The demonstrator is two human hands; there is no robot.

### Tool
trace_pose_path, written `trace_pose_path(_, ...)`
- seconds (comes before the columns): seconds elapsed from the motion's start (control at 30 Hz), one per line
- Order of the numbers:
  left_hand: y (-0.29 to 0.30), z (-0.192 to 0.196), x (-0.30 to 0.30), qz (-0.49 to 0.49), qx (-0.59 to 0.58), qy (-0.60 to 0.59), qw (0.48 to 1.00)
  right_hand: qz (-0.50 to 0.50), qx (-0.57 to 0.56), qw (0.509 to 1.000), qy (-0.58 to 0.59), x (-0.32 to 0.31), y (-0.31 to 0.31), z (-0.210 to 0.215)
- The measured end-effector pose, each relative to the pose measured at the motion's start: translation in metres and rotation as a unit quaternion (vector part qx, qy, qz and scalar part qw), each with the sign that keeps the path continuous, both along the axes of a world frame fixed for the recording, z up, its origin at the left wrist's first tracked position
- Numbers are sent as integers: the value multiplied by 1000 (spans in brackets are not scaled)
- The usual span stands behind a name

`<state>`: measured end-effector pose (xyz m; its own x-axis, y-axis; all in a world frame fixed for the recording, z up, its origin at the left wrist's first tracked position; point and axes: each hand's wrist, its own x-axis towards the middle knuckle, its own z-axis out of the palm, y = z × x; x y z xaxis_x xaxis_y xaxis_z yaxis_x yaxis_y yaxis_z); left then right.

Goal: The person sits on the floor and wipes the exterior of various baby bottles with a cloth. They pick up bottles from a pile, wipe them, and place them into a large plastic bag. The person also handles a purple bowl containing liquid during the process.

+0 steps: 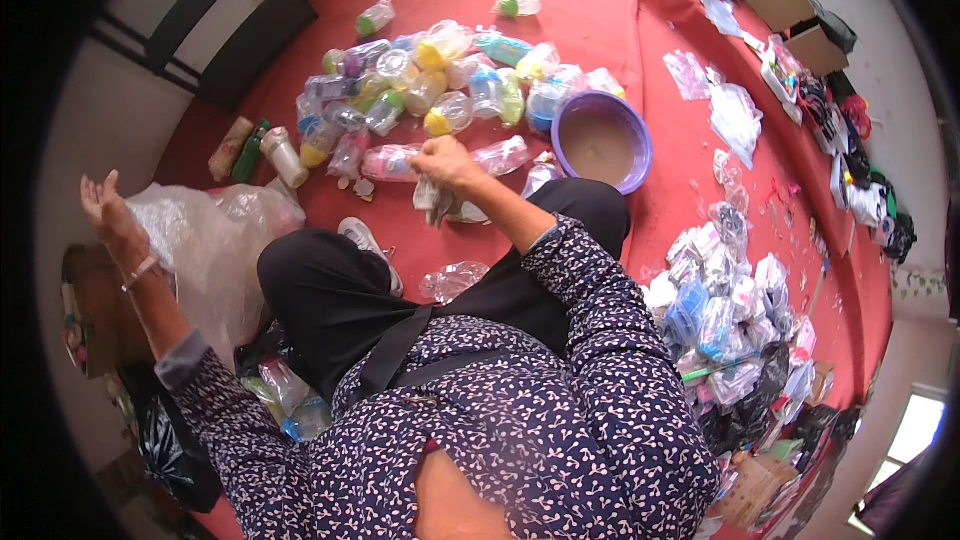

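My right hand [447,162] is closed around a greyish cloth [432,202], which hangs down from the fist in front of my knees. Just behind that hand a clear bottle with pink in it [388,163] lies on its side. My left hand [107,208] is raised at the far left, fingers apart, holding nothing. Beside it is a big translucent plastic bag [215,240]. A heap of empty plastic bottles [425,90], some tinted yellow, green or blue, spreads out ahead of me. To its right stands a purple basin [645,145] of murky water.
Crumpled plastic waste [715,310] is piled at my right. Between my legs lies a clear bottle [455,282]. A green bottle [250,152] and other containers lie ahead at left, near a dark chair [205,20]. Boxes [780,2] and bags line the right wall. Red sheeting [590,20] covers the floor.
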<state>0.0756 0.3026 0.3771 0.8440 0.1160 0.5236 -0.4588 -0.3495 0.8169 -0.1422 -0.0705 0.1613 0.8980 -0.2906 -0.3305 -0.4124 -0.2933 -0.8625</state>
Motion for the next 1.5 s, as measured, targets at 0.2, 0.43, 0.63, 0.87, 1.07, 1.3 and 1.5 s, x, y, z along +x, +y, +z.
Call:
trace_pose_path(0.2, -224, -28, -131, -343, 3, 125, 931, 194, -225, 955, -6, -44, 51, 2)
trace_pose_path(0.43, -272, -146, -126, -475, 161, 247, 829, 359, -264, 895, -11, -81, 76, -14)
trace_pose_path(0.63, -281, -160, -108, -511, 406, 98, 751, 340, -302, 882, 124, -93, 46, -45)
trace_pose_path(0.87, -288, -157, -130, -445, 586, -12, 677, 335, -345, 866, 135, -100, 46, -66)
trace_pose_path(1.07, -273, -175, -115, -441, 623, 19, 645, 345, -393, 845, 110, -91, 54, -91)
trace_pose_path(1.3, -256, -177, -120, -462, 598, -3, 655, 173, -307, 897, 267, -71, 45, -98)
trace_pose_path(1.5, -249, -161, -123, -433, 637, 25, 637, -431, 4, 873, 226, -55, -67, -180)
